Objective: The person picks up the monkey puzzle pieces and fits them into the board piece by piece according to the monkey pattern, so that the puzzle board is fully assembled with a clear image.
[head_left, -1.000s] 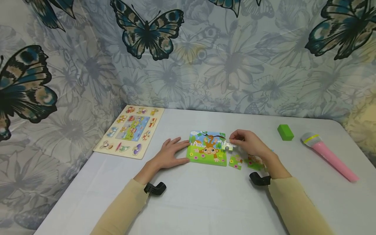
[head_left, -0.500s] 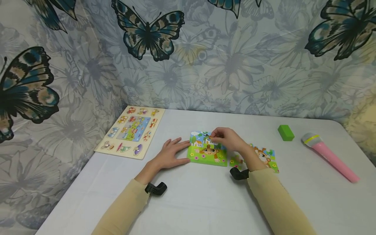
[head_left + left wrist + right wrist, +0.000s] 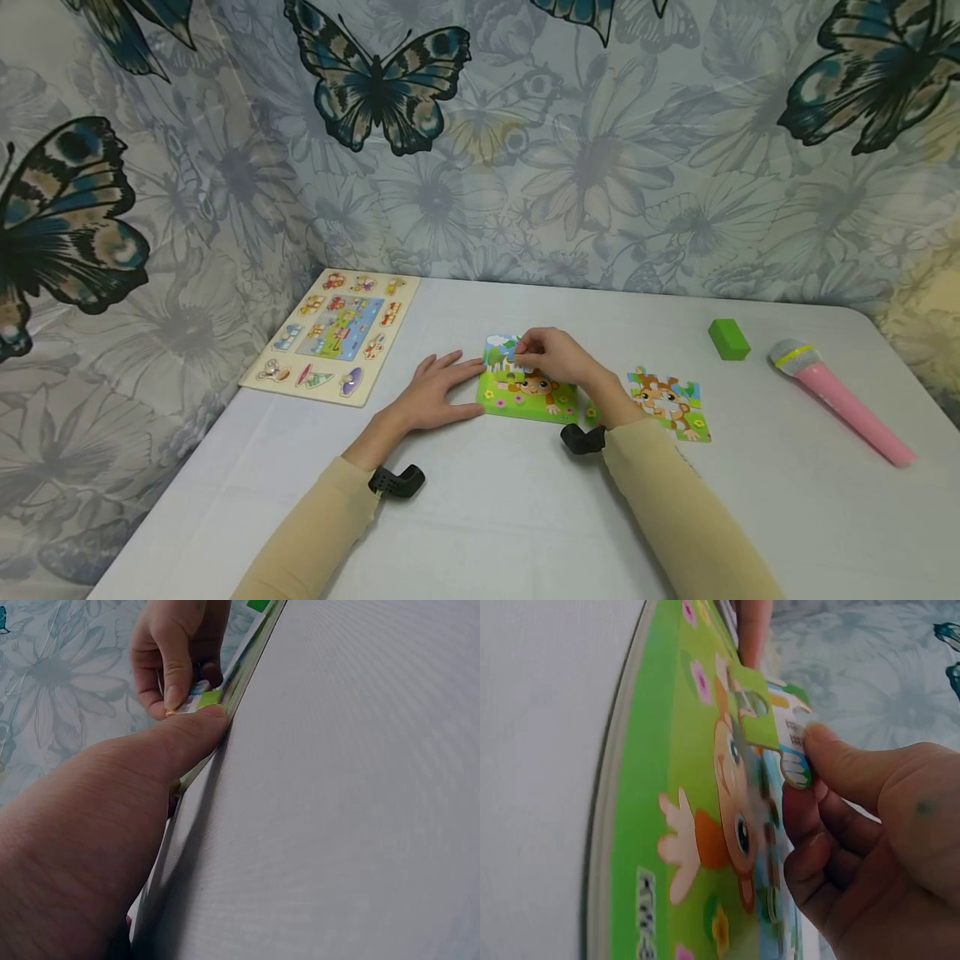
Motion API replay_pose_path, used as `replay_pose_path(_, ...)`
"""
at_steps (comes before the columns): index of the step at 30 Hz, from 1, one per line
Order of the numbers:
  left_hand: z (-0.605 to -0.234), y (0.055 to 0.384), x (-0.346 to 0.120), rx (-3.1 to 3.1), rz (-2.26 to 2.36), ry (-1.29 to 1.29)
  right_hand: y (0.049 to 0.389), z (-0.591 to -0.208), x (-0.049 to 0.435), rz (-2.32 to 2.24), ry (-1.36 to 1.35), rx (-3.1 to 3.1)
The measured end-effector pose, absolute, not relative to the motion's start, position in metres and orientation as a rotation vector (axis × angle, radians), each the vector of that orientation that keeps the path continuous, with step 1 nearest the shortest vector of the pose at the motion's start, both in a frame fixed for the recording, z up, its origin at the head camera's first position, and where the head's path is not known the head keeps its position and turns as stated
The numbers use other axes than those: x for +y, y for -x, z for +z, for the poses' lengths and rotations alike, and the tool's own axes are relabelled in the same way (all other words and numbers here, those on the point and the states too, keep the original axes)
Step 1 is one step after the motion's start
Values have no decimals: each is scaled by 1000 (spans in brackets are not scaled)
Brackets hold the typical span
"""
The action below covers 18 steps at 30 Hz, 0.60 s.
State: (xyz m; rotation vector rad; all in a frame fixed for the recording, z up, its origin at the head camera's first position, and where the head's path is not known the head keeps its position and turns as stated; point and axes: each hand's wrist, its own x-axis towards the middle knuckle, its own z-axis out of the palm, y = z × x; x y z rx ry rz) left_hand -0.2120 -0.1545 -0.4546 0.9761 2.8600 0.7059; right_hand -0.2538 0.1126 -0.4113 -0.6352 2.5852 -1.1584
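Note:
A puzzle board (image 3: 525,408) with a printed monkey on grass lies mid-table. My left hand (image 3: 435,393) rests at its left side, fingers spread, forefinger and thumb touching the edge. My right hand (image 3: 558,360) is over the board's upper part and pinches a jigsaw piece (image 3: 759,720) between thumb and fingers. In the right wrist view the piece is green and white with a bit of house, tilted just off the board's face. Right of the board lie several joined jigsaw pieces (image 3: 667,404) showing a monkey. Another loose piece (image 3: 592,414) is mostly hidden by the right wrist.
A wooden peg puzzle (image 3: 360,383) lies at the table's back left. On the right are a green block (image 3: 729,339) and a pink toy microphone (image 3: 847,404). A butterfly-patterned cloth (image 3: 585,167) hangs behind the white table.
My right hand has carried the jigsaw piece leftward from beside the board to over its upper left part. The joined pieces are now uncovered. The left hand has stayed put.

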Motion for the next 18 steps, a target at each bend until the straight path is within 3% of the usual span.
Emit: replay_pose_path(18, -455, 211, -155, 2856, 713, -971, 252, -414, 92, -949, 609, 2723)
